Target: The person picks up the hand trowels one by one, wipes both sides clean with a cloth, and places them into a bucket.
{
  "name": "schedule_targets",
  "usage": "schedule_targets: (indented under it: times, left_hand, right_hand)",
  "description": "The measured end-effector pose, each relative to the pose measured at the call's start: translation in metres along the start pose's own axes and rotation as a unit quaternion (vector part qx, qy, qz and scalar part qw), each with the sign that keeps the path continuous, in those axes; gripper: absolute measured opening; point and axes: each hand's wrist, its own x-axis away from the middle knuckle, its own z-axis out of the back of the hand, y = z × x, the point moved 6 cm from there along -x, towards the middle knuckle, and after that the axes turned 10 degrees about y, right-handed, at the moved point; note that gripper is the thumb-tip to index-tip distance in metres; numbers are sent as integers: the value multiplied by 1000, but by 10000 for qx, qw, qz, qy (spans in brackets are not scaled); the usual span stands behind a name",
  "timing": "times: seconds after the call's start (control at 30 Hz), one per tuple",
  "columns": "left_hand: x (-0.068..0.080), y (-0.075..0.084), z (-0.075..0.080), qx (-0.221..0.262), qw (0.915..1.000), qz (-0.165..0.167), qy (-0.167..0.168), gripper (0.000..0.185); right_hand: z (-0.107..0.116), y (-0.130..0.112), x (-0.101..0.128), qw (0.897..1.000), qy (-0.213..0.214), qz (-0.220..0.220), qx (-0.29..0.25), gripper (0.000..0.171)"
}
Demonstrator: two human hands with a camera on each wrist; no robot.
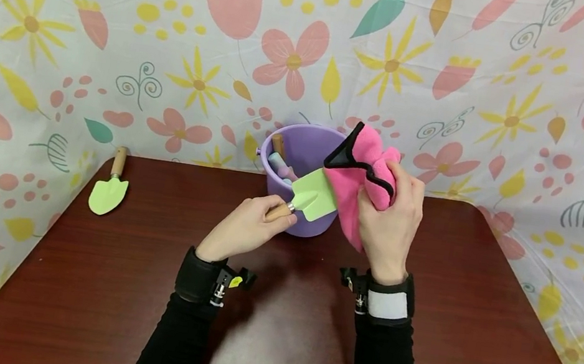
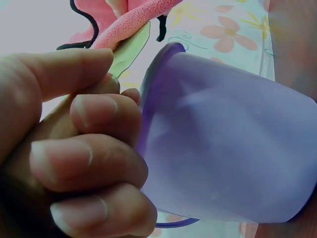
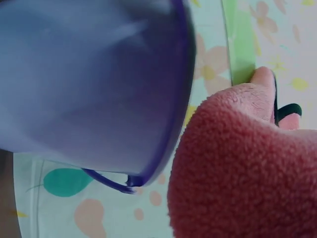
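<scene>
Close in on the left hand [image 2: 74, 148], its fingers [image 2: 94, 116] curled tight around a handle that stays hidden inside the grip. A pale green blade [image 2: 130, 48] pokes out past the thumb, and the pink cloth [image 2: 130, 22], edged in black, lies against its upper side. Just beside the knuckles stands the purple bucket [image 2: 228, 148], filling the right of the frame, flowered backdrop [image 2: 223, 29] behind.
</scene>
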Motion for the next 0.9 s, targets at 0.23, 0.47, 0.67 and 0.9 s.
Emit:
schedule_targets:
  times: [0.23, 0.47, 0.67, 0.9]
  left_hand:
    - [1, 1, 3, 288, 9993, 108, 232, 33]
    - [1, 2, 8, 430, 9960, 262, 738, 23]
    - [-1, 2, 10, 431, 9925, 290, 1103, 21]
    - [-1, 8, 5, 631, 9903, 142, 1228, 21]
  right_hand:
    - [6, -11, -1, 9997, 14, 157, -166, 44]
    - [5, -27, 1, 9976, -98, 545, -408, 44]
    - [-6, -40, 11, 9950, -323, 739, -586, 43]
    - [-22, -52, 27, 9922, -751, 883, -463, 42]
